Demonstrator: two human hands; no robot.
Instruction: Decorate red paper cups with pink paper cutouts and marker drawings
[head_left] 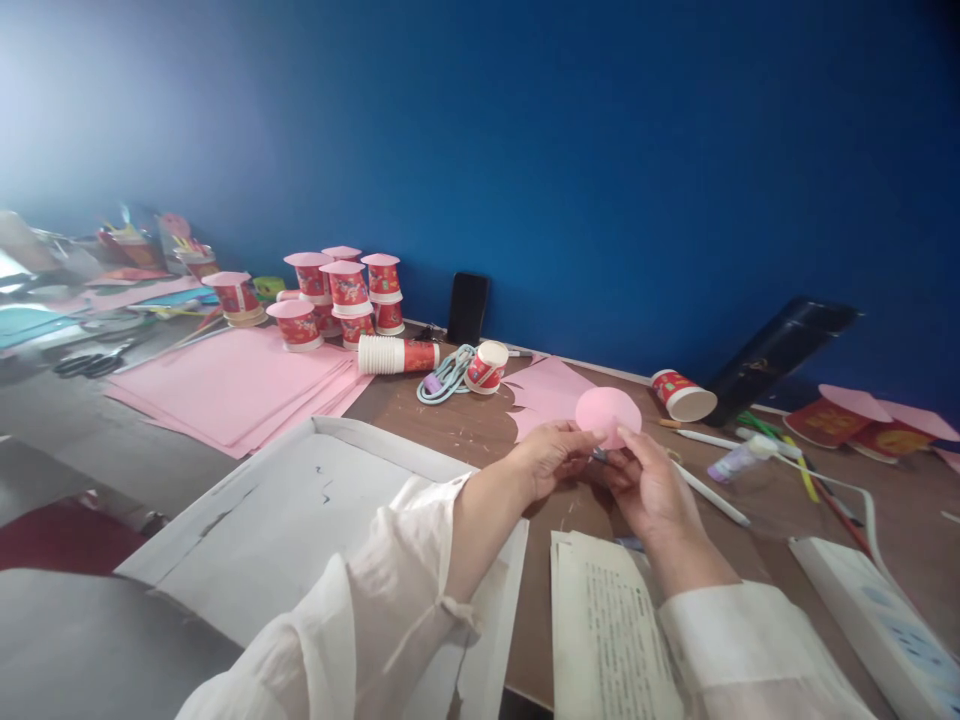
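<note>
Closest to me, at the near edge of the tabletop (420, 415), printed pages (596, 620) lie partly under my right forearm, with a shallow white box (315, 520) to their left and a white power strip (874, 620) toward the right edge. Just beyond the pages, my left hand (551, 455) and right hand (645, 485) both pinch the lower rim of a pink paper disc (606, 412), thumbs on its face, tilted toward my camera. A glue bottle (739, 460) lies to the right. Past the box, pink sheets (232, 385) are piled; cut pink paper (551, 380) sits behind the disc. Along the far edge I see nested cups (397, 355) on their side, disc-topped red cups (349, 288), a phone (468, 308) propped upright and a slanting black case (780, 355).
</note>
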